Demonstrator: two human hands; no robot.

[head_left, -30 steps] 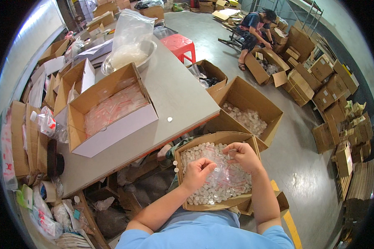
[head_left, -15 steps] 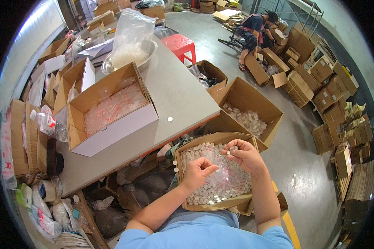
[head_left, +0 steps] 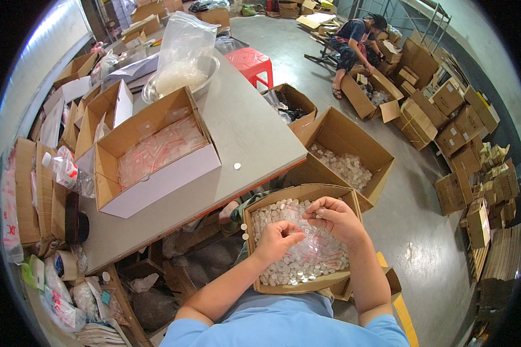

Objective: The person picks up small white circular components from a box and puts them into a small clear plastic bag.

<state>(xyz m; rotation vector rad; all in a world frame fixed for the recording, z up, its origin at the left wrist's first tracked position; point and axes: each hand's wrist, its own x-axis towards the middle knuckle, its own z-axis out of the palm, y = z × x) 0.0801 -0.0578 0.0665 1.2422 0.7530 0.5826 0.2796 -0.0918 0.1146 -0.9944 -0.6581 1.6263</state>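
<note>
An open cardboard box [head_left: 303, 287] lies in front of me, holding many small round white discs [head_left: 270, 273] and small clear plastic bags with red lines [head_left: 315, 250] heaped among them. Over its left half, my left hand [head_left: 276, 242] is closed in a pinch, thumb against fingers. What it grips is too small or clear to make out. My right hand [head_left: 337, 220], above the box's far right part, pinches a small whitish disc at its fingertips, partly hidden by the fingers. The two hands are close together but do not touch.
A grey table [head_left: 243, 130] at left bears a carton [head_left: 162, 185] of clear bags, a metal bowl [head_left: 213, 72] and one loose disc [head_left: 237, 166]. Another carton [head_left: 382, 173] of discs stands beyond my box. A red stool [head_left: 250, 61] and a seated person [head_left: 353, 43] are farther off.
My right hand has shifted a little left and down, nearer to my left hand. My left hand stays almost in place. The distant person's arm has moved over a carton.
</note>
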